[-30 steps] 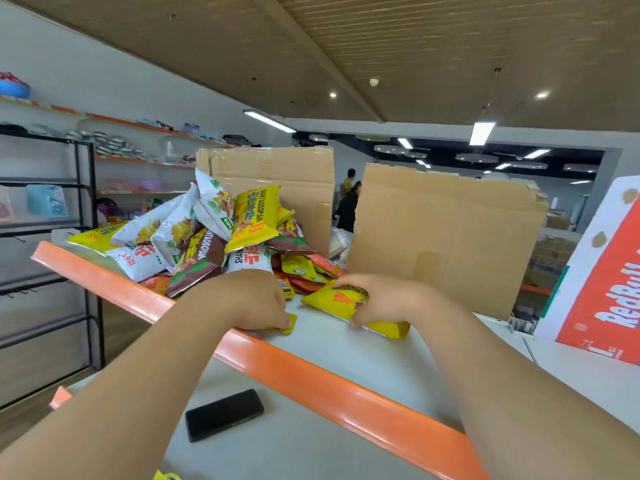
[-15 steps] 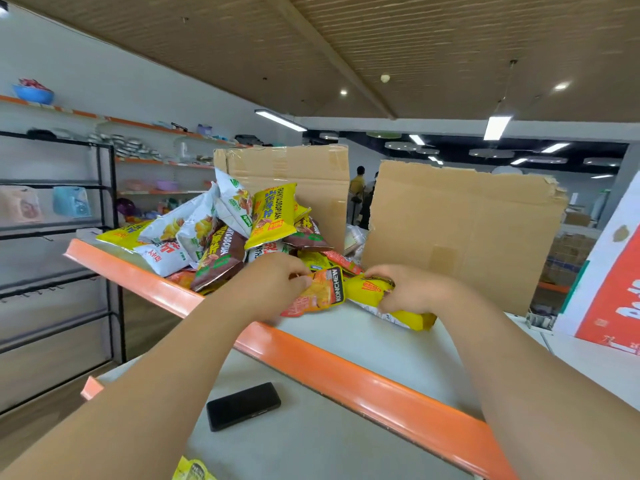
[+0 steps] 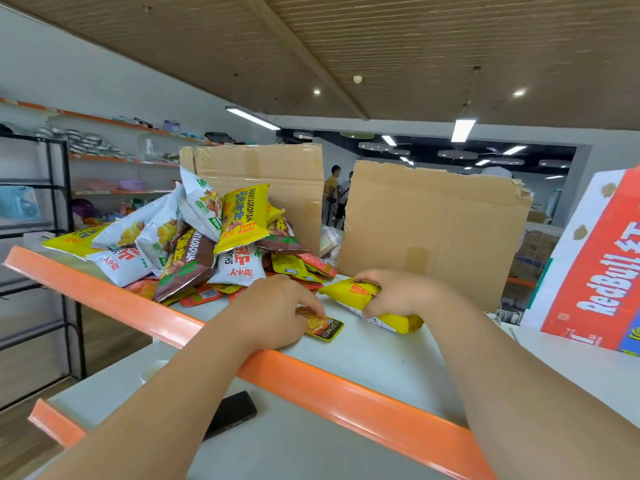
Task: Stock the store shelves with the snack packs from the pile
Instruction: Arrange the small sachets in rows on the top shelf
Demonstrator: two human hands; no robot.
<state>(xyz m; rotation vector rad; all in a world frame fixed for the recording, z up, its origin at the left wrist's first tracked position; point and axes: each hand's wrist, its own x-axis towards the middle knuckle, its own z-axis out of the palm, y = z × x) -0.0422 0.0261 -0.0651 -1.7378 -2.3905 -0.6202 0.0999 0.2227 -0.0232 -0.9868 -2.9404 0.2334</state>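
Note:
A pile of snack packs (image 3: 194,237), yellow, white, brown and red, lies on the left part of the top shelf (image 3: 363,344). My left hand (image 3: 273,313) rests on the shelf surface and pinches a small orange and black pack (image 3: 323,327) that lies flat. My right hand (image 3: 398,292) grips a yellow snack pack (image 3: 349,292) just right of the pile, its far end resting on the shelf.
The shelf has an orange front rail (image 3: 346,386). Two cardboard sheets (image 3: 433,230) stand behind the pile. A Red Bull carton (image 3: 595,271) stands at the right. A black phone (image 3: 232,414) lies on the lower shelf. A black rack (image 3: 59,237) is at the left. People stand in the far background.
My left hand has drawn the small orange pack out of the pile and lowered it flat onto the shelf. My right hand keeps hold of the yellow pack.

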